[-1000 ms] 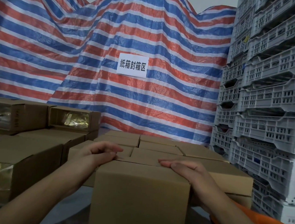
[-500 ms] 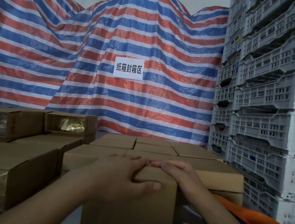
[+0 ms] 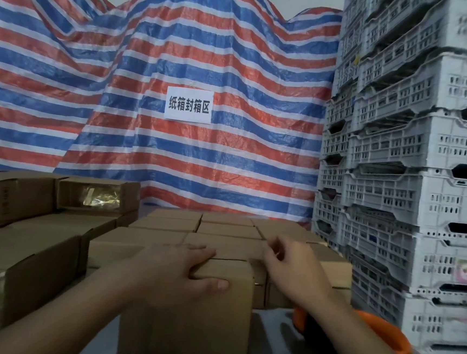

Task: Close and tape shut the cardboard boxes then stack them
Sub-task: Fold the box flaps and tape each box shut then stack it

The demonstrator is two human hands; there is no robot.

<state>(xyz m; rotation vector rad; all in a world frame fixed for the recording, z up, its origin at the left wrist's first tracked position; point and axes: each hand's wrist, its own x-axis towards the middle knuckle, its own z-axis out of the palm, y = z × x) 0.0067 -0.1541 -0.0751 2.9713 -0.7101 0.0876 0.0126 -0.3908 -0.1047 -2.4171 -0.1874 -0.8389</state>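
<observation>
Lifted off the cardboard box point(image 3: 187, 308), the right hand point(image 3: 294, 269) now hovers beside it, fingers loosely curled, holding nothing. Left hand point(image 3: 181, 271) grips the box's front-top edge, probably keeping flaps down for taping.

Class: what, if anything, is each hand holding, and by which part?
The left hand grips the front cardboard box at its top front edge. The right hand holds nothing.
</observation>
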